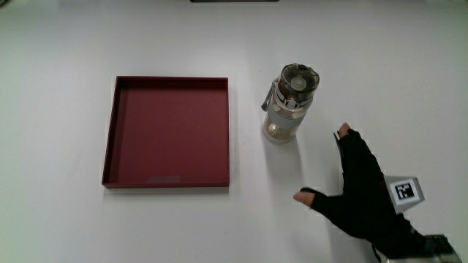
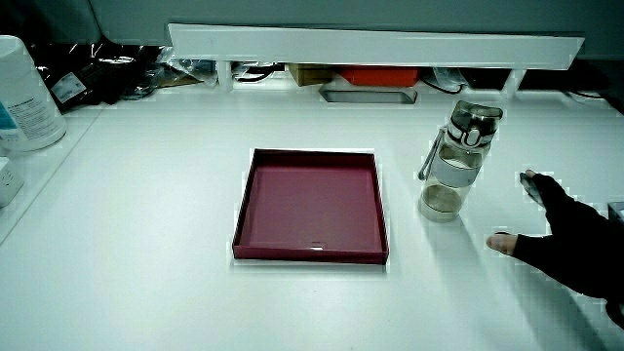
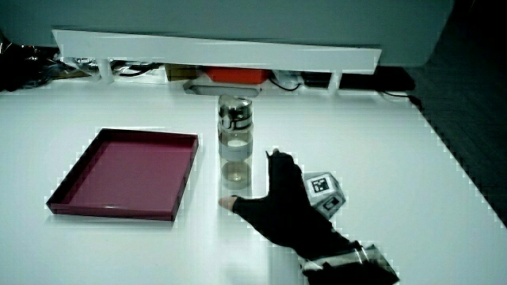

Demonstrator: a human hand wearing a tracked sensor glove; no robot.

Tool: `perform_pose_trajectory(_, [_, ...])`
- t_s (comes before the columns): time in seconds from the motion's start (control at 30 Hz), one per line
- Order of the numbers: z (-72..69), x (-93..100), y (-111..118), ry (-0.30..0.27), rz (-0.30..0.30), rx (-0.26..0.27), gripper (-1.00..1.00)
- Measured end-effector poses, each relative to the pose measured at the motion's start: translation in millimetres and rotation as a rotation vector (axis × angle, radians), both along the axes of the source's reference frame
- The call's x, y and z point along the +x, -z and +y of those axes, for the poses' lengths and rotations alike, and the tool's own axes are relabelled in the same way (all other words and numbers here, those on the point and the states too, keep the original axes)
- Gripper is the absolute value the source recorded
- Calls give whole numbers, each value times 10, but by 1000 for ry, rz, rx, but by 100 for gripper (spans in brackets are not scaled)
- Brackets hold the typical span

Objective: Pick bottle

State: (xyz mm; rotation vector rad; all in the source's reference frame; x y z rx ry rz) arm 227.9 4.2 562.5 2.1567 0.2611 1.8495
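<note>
A clear bottle [image 1: 291, 104] with a grey lid and strap stands upright on the white table beside a dark red tray [image 1: 170, 133]; both side views show the bottle [image 2: 455, 159] [image 3: 235, 142] too. The gloved hand [image 1: 358, 190] rests low over the table beside the bottle and nearer to the person, not touching it. Its thumb and fingers are spread wide and hold nothing. The patterned cube [image 1: 404, 193] sits on the hand's back. In both side views the hand [image 2: 565, 239] [image 3: 279, 206] lies apart from the bottle.
The shallow red tray [image 2: 310, 205] [image 3: 127, 172] has nothing in it. A low white partition [image 2: 370, 44] runs along the table's edge farthest from the person, with cables and boxes under it. A white container [image 2: 24, 93] stands at the table's corner.
</note>
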Motion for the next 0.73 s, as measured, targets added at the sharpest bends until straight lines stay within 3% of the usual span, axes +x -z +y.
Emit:
perform_pose_trajectory(0.23, [14, -12, 66, -1, 80, 59, 100])
perform_pose_trajectory(0.4, [-73, -31, 198, 30, 59, 99, 100])
perform_pose_trajectory(0.43, [-93, -31, 215, 42, 81, 87, 100])
perform_pose_trajectory(0.53, [-177, -137, 392, 83, 89, 117, 100])
perform_pose_trajectory(0.63, [-259, -301, 577, 121, 60, 142, 100])
perform_pose_trajectory(0.7, [-306, -437, 687, 146, 3, 189, 100])
perform_pose_trajectory(0.73, [-322, -501, 732, 159, 2, 182, 100])
